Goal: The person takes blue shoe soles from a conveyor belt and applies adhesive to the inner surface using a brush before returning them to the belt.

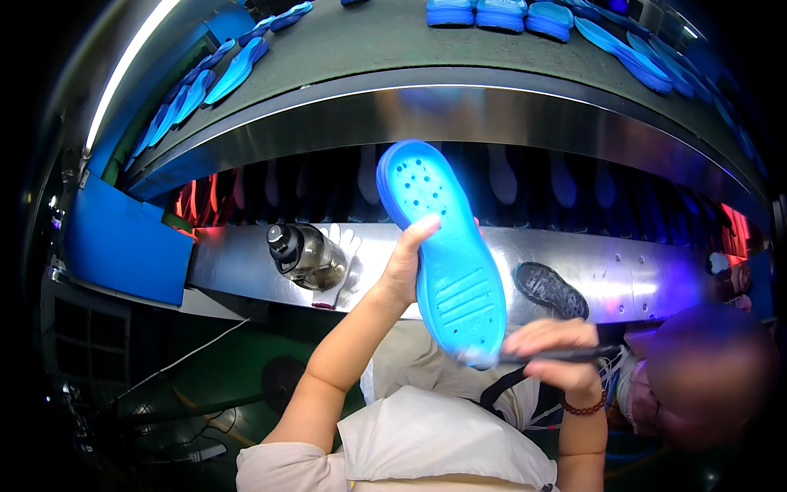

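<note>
In the head view, a blue insole point(447, 254) is held up in the middle of the scene, toe end far and heel end near, with its ribbed and dotted underside turned toward the camera. It is gripped along its left edge by the left hand point(404, 266), whose fingers are wrapped behind it while the thumb is laid on the front. The heel end of the insole is touched by the tip of a dark, slim tool point(557, 355), which is held level in the closed right hand point(561, 357); a bracelet of dark red beads point(584, 407) is worn on that wrist.

Behind the insole a shiny metal ledge point(639, 279) is seen running from left to right. On it, to the left of the left hand, a dark bottle point(305, 254) is lying on its side, with a white glove point(343, 262) just beside it. To the right of the insole a dark grey insole point(551, 289) is lying flat on the same ledge. Further away, a dark belt point(393, 41) curves across the top, and rows of blue insoles point(500, 15) are laid on it at the far left and far right. A blue box point(123, 238) is fixed at the left end of the ledge. Another person's head is seen, blurred, at the near right
</note>
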{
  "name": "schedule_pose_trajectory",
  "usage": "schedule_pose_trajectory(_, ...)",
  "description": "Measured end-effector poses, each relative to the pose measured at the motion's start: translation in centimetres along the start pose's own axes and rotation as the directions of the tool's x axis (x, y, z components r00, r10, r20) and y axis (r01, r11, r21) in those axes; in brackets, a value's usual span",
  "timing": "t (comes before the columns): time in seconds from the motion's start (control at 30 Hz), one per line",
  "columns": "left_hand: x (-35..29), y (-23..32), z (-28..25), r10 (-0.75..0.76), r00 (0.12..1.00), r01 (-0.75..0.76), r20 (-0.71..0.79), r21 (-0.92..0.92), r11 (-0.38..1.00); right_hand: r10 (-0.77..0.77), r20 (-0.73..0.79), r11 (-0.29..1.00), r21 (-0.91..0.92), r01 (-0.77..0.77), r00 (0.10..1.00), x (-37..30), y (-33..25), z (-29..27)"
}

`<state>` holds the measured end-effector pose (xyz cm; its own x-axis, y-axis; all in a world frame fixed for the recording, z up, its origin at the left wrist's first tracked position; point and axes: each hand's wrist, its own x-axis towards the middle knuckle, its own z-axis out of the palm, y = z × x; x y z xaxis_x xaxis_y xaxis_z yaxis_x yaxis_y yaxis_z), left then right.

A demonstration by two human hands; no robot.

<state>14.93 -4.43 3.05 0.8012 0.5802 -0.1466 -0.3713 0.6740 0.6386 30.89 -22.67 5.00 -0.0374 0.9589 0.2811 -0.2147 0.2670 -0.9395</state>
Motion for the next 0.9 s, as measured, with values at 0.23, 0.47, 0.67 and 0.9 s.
schedule_pose_trajectory(0.23,0.7,1.5,2.0,0.134,0.987,-0.145,0.093,0.125,0.981,-0.013,-0.003,0.995,-0.095,0.012,1.0,0.0,0.6,-0.8)
schedule_pose_trajectory(0.47,-0.2,1.9,4.6,0.24,0.964,-0.243,0.111,0.008,0.97,0.105,-0.356,0.813,0.569,0.126,0.928,0.5,2.0,0.8)
schedule_pose_trajectory(0.67,-3.0,-2.9,4.7,0.247,0.958,-0.209,0.145,-0.236,0.949,0.035,-0.433,0.951,0.291,0.103,0.901,1.0,1.7,3.4)
schedule_pose_trajectory(0.9,-2.4,-1.3,4.5,0.314,0.948,-0.297,0.042,-0.228,0.927,-0.221,-0.338,0.953,-0.275,0.129,0.915,2.6,-0.9,3.3)
